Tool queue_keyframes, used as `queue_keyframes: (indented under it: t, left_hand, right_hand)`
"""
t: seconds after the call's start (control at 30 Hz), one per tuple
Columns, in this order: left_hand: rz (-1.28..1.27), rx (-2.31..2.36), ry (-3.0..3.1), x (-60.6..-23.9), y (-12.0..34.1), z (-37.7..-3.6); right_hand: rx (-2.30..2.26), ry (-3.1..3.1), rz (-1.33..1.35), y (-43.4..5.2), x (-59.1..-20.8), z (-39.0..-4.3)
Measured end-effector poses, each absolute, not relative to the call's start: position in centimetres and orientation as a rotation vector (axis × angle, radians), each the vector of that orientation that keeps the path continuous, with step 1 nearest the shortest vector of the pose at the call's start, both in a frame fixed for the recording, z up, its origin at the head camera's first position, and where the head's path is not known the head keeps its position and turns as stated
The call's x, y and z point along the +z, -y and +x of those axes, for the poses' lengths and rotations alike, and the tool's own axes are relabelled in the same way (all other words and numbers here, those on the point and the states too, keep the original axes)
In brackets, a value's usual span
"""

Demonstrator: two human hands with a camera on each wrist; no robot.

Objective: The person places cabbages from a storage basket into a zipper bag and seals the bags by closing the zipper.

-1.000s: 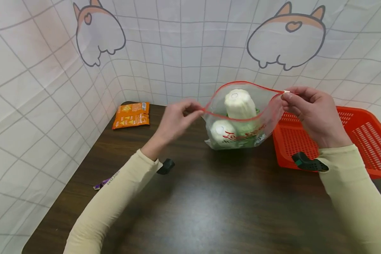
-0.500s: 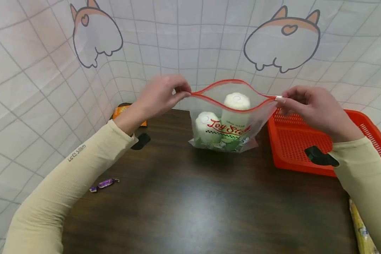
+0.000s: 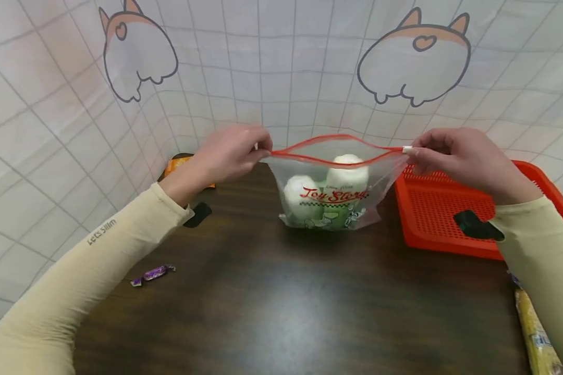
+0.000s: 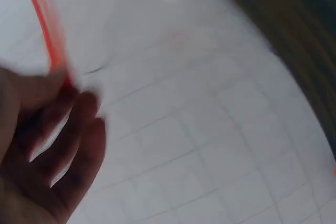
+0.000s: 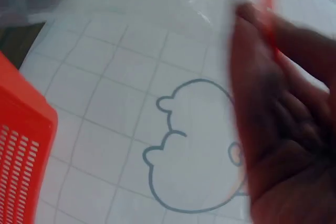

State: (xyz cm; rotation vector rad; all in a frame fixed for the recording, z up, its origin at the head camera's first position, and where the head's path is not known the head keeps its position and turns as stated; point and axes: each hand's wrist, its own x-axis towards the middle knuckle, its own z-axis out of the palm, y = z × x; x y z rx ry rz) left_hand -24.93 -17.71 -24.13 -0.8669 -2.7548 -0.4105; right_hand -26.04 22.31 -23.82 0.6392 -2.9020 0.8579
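Observation:
A clear zip bag (image 3: 323, 203) with a red zip edge and "Toy Story" lettering hangs between my hands, low over the table. Two pale vegetables with white ends and green lower parts sit inside: a rounder one (image 3: 302, 195) on the left, a taller one (image 3: 348, 174) on the right. My left hand (image 3: 232, 153) pinches the bag's left top corner. At the right top corner, my right hand (image 3: 460, 159) pinches the zip end by a small white slider (image 3: 407, 149). The bag's mouth gapes in the middle. Both wrist views are blurred but show fingers on the red strip.
A red perforated basket (image 3: 405, 229) stands at the right, behind my right forearm. An orange packet (image 3: 175, 164) lies back left, partly covered by my left hand. A purple-wrapped candy (image 3: 155, 273) is at the left, and a yellow packet (image 3: 537, 333) at the right edge.
My left hand has moved left, drawing the bag's mouth wider and narrower front to back. The bag has shifted left and now faces me. Lately both hands and the bag's top have dropped slightly.

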Motion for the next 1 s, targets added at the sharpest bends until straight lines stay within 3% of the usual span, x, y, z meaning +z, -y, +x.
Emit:
queue_keyframes:
  t: [0.5, 1.0]
  left_hand:
    - [-0.723, -0.648, 2.717, -24.8, 17.8, -24.4]
    - [-0.598, -1.219, 2.761, -25.9, 19.2, -25.5]
  right_hand:
    - [0.923, 2.958, 0.616, -22.6, -24.3, -25.5]
    - [1.035, 2.829, 0.700, -23.1, -26.8, -25.7]
